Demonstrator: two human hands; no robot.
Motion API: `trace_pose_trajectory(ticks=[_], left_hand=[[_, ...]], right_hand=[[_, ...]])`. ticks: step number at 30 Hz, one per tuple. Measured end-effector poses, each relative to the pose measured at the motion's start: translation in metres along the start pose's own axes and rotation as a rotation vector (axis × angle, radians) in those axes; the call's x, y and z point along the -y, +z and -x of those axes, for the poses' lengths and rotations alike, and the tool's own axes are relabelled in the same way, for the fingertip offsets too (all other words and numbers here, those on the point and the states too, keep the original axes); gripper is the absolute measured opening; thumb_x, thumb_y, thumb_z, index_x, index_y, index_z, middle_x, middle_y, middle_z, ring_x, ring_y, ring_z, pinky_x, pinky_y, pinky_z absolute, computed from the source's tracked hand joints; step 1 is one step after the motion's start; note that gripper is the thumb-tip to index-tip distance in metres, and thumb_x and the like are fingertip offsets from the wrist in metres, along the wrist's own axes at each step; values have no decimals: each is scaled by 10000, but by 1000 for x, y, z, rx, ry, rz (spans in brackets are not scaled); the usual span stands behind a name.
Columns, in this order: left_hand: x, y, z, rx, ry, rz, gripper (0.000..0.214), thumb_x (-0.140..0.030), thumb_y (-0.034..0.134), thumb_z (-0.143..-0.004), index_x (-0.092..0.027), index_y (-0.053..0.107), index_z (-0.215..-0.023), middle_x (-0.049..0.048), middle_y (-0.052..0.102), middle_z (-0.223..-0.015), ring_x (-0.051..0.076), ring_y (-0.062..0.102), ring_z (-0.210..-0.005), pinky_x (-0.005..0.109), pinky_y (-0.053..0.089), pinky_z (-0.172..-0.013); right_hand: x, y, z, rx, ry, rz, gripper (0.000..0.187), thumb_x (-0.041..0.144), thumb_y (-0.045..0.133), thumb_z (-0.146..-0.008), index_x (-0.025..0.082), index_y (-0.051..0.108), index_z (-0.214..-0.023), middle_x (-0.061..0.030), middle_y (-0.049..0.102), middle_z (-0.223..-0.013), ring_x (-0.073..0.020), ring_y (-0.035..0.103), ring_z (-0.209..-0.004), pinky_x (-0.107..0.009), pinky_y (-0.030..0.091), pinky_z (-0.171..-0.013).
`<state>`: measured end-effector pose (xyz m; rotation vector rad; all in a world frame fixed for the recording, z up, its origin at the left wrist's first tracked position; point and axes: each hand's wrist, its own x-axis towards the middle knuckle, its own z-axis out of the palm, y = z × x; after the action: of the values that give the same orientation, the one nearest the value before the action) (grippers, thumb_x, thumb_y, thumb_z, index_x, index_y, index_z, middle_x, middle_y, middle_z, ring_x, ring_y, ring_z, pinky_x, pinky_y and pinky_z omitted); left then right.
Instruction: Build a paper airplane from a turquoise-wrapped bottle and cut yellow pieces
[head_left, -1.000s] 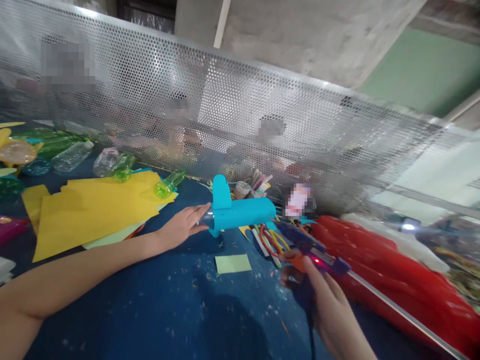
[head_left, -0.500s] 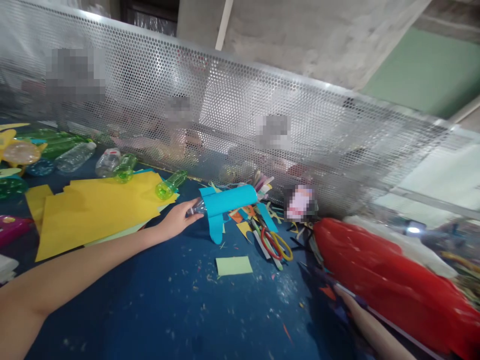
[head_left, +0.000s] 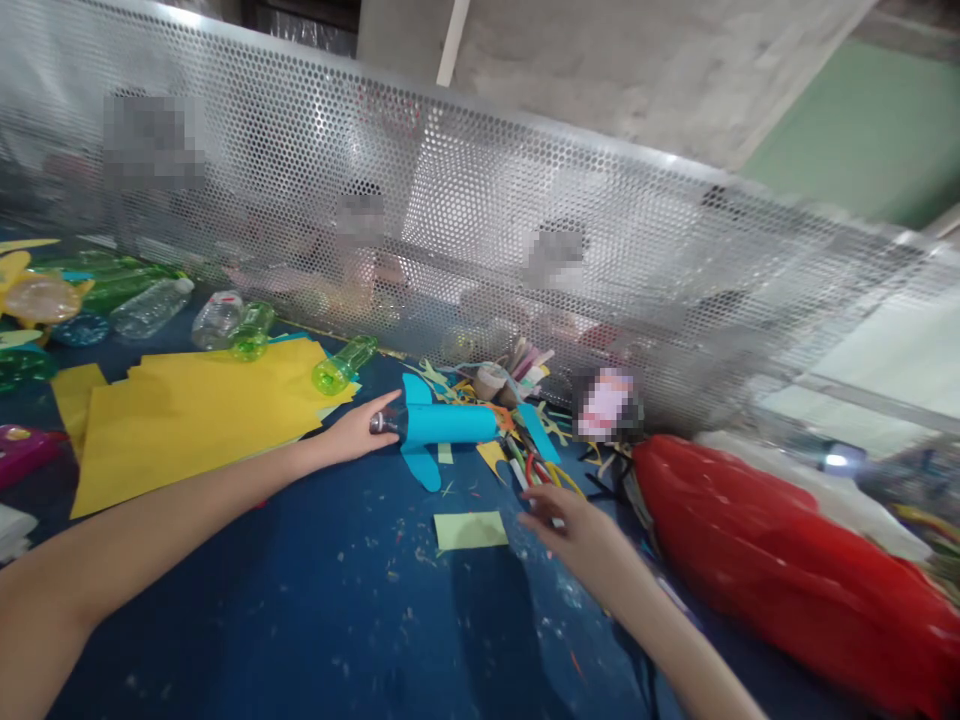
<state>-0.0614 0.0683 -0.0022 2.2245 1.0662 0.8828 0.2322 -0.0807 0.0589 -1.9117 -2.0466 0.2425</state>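
Observation:
My left hand (head_left: 363, 428) is closed round the clear neck end of a plastic bottle (head_left: 450, 424) lying on its side. Bright blue paper wraps the bottle's body, and blue fins (head_left: 421, 468) stick out near the neck. My right hand (head_left: 559, 518) hangs over the table, fingers loosely bent and apart, with nothing visible in them. Just beyond its fingertips lie scissors with red and yellow handles (head_left: 568, 480), partly covered by the hand. A pale green paper rectangle (head_left: 471, 530) rests flat to the left of that hand.
Yellow paper sheets (head_left: 202, 415) and a green bottle (head_left: 345, 365) lie at left, with more bottles behind. Paper scraps and a blue strip (head_left: 537, 432) clutter the back. A red plastic bag (head_left: 757, 540) fills the right side. A perforated metal panel (head_left: 465, 210) borders the table; people are behind it.
My right hand has come in from the lower right towards the scissors, and the dark purple object near it is no longer visible there. The blue-wrapped bottle has turned slightly in my left hand.

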Motion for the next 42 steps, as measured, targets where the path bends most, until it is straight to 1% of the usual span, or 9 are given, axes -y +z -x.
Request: trace_pose_trajectory(ticks=[3,7,10,14,19,23,30,38,42], left_hand=[[2,-1,0,20,65,-67,658,-280,599,-730,-196,382,-1345,103,548,-1209,247,543,-1062,385,414,-929],[-2,0,1,20,33,-18,532,-350,548,-776,-178,457,-1271,109,538,-1159,216,562,-952,367,444,-874],[-10,2,1,-13,-39,71,518,-488,522,-786,-176,491,-1198,104,530,-1149,187,572,-836,345,480,-782],[-15,7,-1,-39,-63,105,553,-508,578,-743,-160,475,-1161,106,541,-1120,201,575,-840,345,481,-756],[-9,11,-3,20,-8,269,522,-411,638,-723,-187,448,-1154,85,560,-1126,215,574,-945,351,475,-802],[-5,11,-1,74,86,342,490,-359,647,-728,-186,465,-1149,81,563,-1118,208,568,-969,364,465,-840],[-9,11,4,98,87,395,465,-307,651,-729,-186,437,-1124,68,569,-1090,192,576,-976,347,471,-854],[-10,12,4,93,85,394,460,-309,637,-742,-202,425,-1137,87,536,-1168,215,558,-1042,383,476,-873],[-13,12,5,63,76,396,545,-266,650,-730,-206,347,-1178,126,491,-1224,230,537,-1087,390,479,-865]], right_hand=[[12,25,-13,37,-121,28,298,264,554,-739,196,636,-1018,-101,633,-1064,-241,584,-994,-371,431,-871],[10,40,-18,115,-105,23,140,194,582,-699,169,645,-821,-87,624,-932,-226,579,-907,-358,428,-827],[6,37,-18,204,-68,-116,50,201,570,-702,169,596,-730,-30,606,-772,-181,572,-748,-301,438,-688],[8,15,-26,344,-54,-454,151,318,596,-736,168,579,-729,32,559,-638,-119,517,-591,-226,394,-552],[21,-13,-57,119,49,-809,317,454,687,-669,177,653,-819,1,646,-759,-133,568,-688,-236,443,-658],[29,3,-85,-6,150,-1051,364,450,748,-585,178,674,-814,-19,678,-801,-143,601,-718,-234,465,-658],[45,42,-107,-84,241,-1029,356,423,759,-528,156,687,-753,-5,664,-675,-106,546,-569,-213,410,-530],[43,47,-111,-121,252,-969,373,441,744,-520,137,678,-725,14,617,-585,-88,471,-499,-220,359,-494],[39,49,-113,-118,247,-960,360,437,740,-527,140,680,-722,13,619,-584,-88,474,-499,-222,361,-498]])
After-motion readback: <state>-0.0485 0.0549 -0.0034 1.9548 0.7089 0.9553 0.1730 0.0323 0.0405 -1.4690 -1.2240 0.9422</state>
